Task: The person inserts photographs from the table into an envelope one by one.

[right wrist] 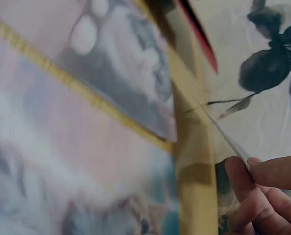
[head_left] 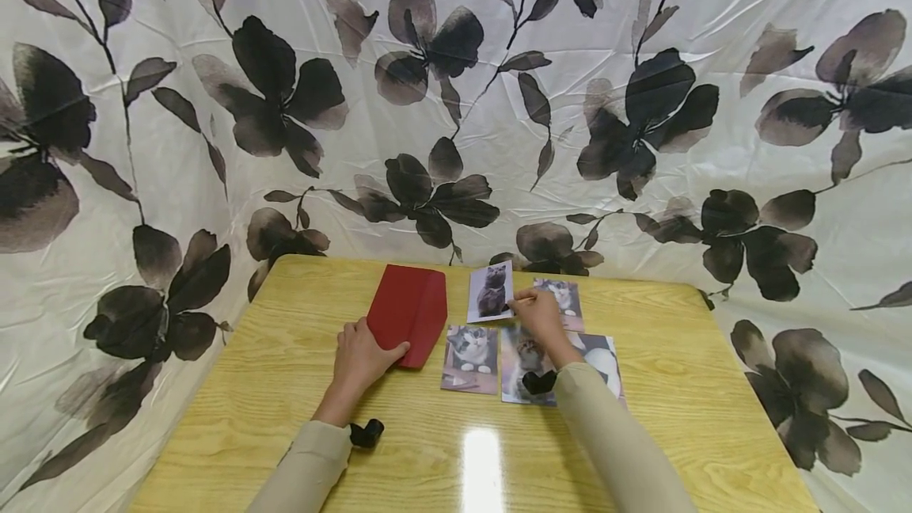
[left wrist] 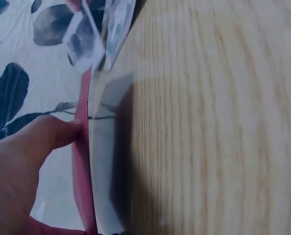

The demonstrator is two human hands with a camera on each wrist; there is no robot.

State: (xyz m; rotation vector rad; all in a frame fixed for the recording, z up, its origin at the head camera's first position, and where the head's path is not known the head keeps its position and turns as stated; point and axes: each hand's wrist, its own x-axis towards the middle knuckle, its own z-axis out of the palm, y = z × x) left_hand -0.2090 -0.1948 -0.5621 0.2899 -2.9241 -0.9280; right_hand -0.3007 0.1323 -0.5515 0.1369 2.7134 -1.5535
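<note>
My left hand (head_left: 365,356) grips a red envelope (head_left: 406,311) by its near edge, with the thumb on top. In the left wrist view the envelope (left wrist: 83,171) is seen nearly edge-on, raised off the wood with a shadow beside it. Just right of it, my right hand (head_left: 543,321) pinches a photo card of a dark grey cat (head_left: 490,291) by its right edge. The right wrist view shows this card (right wrist: 227,136) edge-on between thumb and fingers, lifted above the table.
Several more cat photos lie on the wooden table (head_left: 271,386): a grey-and-white cat (head_left: 470,359), a tabby (head_left: 518,370) partly under my right arm, another (head_left: 570,303) behind my right hand, and a pale one (head_left: 604,362). A floral curtain (head_left: 456,125) stands behind the table.
</note>
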